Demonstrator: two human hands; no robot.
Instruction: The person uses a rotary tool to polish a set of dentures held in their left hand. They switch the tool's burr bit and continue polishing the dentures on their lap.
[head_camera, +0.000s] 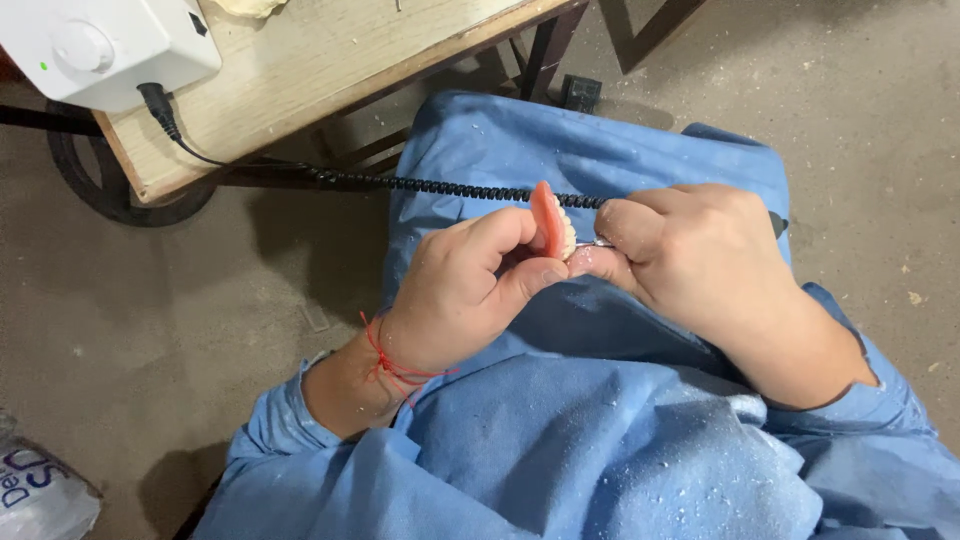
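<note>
At the far left a white control box sat on the corner of a wooden bench, its black coiled cord stretched rightward over the lap, apparently so the tool it fed could reach the work. The left hand pinched a pink denture between thumb and curled fingers, holding it upright above the blue gown (dusted with pale specks), probably to steady its edge. The right hand was closed tightly around a slim metal-tipped handpiece, whose tip met the denture's row of pale teeth.
</note>
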